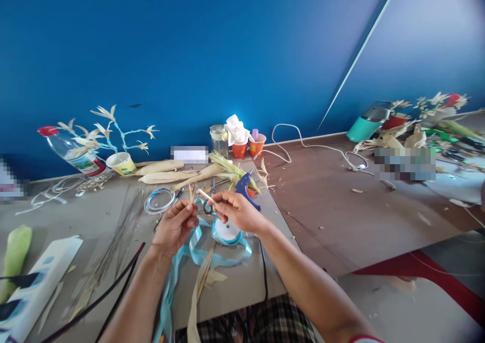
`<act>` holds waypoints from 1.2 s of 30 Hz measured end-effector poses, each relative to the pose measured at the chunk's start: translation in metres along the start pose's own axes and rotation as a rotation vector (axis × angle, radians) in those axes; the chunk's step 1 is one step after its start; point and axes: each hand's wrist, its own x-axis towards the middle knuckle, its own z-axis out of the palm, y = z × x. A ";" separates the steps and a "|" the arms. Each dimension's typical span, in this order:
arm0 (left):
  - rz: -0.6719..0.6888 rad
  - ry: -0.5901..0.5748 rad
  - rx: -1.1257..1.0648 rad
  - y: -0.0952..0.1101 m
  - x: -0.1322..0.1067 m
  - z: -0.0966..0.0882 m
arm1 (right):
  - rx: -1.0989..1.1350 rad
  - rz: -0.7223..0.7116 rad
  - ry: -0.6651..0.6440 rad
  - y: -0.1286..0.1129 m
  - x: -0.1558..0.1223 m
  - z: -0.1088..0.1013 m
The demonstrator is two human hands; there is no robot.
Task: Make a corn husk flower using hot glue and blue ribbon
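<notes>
Hidden or cropped

The right hand (229, 209) hides one end of a slim white stick (204, 196) and the top of a round white-and-blue ribbon spool (223, 233). The thin straw-coloured strip (191, 195) in the left hand (175, 227) is too small to identify. Picture edges crop the white plastic power strip (56, 262) and dark plaid cloth (288, 320).

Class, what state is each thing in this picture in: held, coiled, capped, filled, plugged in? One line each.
Left hand: closed on a thin dry strip
Right hand: gripping a pale stick
Blue ribbon: partly unwound
Wire: coiled
Blue glue gun: unheld; whether on, cannot tell
Bottle: red cap on
Yellow cup: holding craft flowers
Left orange cup: topped with white tissue
Power strip: plugs inserted
</notes>
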 end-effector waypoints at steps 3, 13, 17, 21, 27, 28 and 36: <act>0.001 -0.013 0.014 -0.001 -0.001 0.003 | 0.029 0.022 -0.050 -0.001 0.000 0.001; -0.041 -0.057 0.078 -0.005 -0.003 0.008 | -0.021 0.071 0.001 0.001 0.000 0.010; -0.064 -0.065 0.074 -0.006 -0.004 0.009 | -0.006 0.071 -0.003 0.008 0.002 0.011; -0.077 -0.055 0.051 -0.004 -0.006 0.011 | -0.013 0.055 0.015 0.011 0.003 0.012; -0.120 -0.062 -0.008 -0.002 -0.007 0.012 | -0.365 -0.110 0.108 0.017 0.000 0.009; -0.131 -0.071 -0.026 -0.002 -0.007 0.011 | -0.474 -0.171 0.128 0.018 -0.001 0.009; -0.176 -0.148 -0.112 -0.003 -0.007 0.007 | -1.217 -0.462 0.168 0.020 -0.003 0.009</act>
